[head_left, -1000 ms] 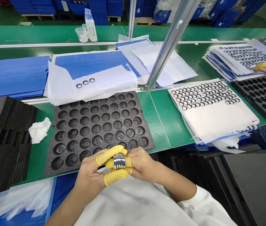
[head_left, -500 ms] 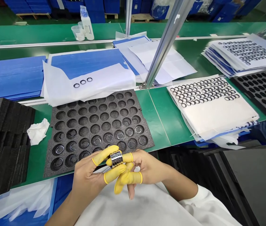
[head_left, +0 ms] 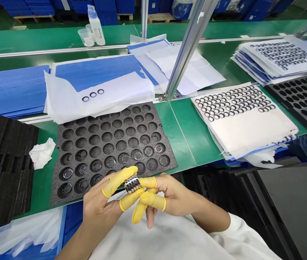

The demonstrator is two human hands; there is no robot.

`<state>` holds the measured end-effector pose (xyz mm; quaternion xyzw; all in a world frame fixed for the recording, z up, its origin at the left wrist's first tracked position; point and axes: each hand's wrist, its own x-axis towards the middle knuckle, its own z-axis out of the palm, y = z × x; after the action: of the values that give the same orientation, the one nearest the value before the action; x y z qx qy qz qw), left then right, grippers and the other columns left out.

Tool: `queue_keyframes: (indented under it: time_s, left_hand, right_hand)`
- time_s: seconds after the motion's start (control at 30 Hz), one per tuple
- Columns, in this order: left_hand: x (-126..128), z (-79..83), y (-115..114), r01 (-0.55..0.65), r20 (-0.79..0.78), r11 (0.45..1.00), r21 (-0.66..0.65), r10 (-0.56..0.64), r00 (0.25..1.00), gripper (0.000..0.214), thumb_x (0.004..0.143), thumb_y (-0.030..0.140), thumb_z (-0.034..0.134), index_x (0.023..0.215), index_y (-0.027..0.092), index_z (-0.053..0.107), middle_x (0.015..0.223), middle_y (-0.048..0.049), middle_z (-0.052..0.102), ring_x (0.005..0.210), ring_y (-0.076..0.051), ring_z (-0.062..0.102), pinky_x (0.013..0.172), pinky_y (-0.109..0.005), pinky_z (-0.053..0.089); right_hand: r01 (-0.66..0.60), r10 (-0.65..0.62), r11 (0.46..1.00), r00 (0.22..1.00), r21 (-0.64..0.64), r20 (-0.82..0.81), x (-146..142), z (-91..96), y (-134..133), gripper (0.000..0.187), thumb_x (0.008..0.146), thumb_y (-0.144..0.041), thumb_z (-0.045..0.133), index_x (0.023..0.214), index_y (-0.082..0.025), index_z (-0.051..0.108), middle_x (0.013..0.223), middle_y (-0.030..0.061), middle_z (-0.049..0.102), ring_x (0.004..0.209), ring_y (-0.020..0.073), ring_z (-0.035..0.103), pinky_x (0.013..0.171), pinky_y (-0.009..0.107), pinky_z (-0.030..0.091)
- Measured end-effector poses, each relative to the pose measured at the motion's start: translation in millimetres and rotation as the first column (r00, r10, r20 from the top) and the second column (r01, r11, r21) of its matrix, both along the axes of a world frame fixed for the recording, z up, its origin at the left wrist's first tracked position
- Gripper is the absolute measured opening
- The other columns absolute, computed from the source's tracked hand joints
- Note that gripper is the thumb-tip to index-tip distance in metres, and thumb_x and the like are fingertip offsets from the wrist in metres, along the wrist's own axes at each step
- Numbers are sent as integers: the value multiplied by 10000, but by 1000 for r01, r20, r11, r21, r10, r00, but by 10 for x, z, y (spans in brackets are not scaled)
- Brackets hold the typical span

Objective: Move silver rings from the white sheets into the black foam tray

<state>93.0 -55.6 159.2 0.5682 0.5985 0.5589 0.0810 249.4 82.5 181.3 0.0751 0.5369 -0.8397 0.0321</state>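
A short stack of shiny metal rings (head_left: 131, 184) sits tilted between my hands, just over the near edge of a black foam tray (head_left: 115, 126). My left hand (head_left: 100, 202) pinches the stack between two yellow-cotted fingers. My right hand (head_left: 169, 195) presses a yellow-cotted fingertip against its other end. Dark rings (head_left: 110, 161) lie in several holes of the tray's near rows, and the far holes look bare. Three rings (head_left: 93, 94) rest on a white sheet (head_left: 120, 97) beyond the tray.
Many rings cover a white sheet stack (head_left: 240, 119) to the right, with more on a pile (head_left: 280, 57) behind it. Black foam trays (head_left: 297, 101) (head_left: 4, 155) lie at both sides. A white wipe (head_left: 42, 153) and a metal post (head_left: 188, 47) stand nearby.
My fingers have shifted from wrapping the ring stack to holding it at its ends, and the stack now tilts. A co-worker's hand at the right has left view. The camera has tilted slightly.
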Motion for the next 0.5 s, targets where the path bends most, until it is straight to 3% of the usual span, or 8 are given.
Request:
queue_keyframes:
  time_s: [0.17,0.37,0.5]
  left_hand:
    - [-3,-27,-20,14,-19,1000,25,-13,1000,668,815,76,802,1425,289,634,1243,-51,770,1075,-194,750,1005,-292,604]
    - [18,1,5,-7,-27,999,50,8,1000,683,801,50,799,1420,291,639,1194,-40,786,1077,-192,756,1012,-287,602]
    - [49,65,18,-19,66,999,-45,22,998,659,830,106,787,1424,346,629,1079,6,818,871,-129,773,827,-188,627]
  right_hand:
    - [26,-25,998,999,52,-22,7,19,-12,493,999,-601,544,1050,-124,658,894,76,781,526,69,654,570,186,498]
    - [10,-10,997,1000,72,5,14,28,-25,477,989,-592,567,1069,-132,669,890,69,773,587,88,676,579,193,510]
    - [-18,18,1000,1000,-16,14,27,20,-33,479,915,-589,682,1056,-132,663,867,59,775,536,75,652,611,201,516]
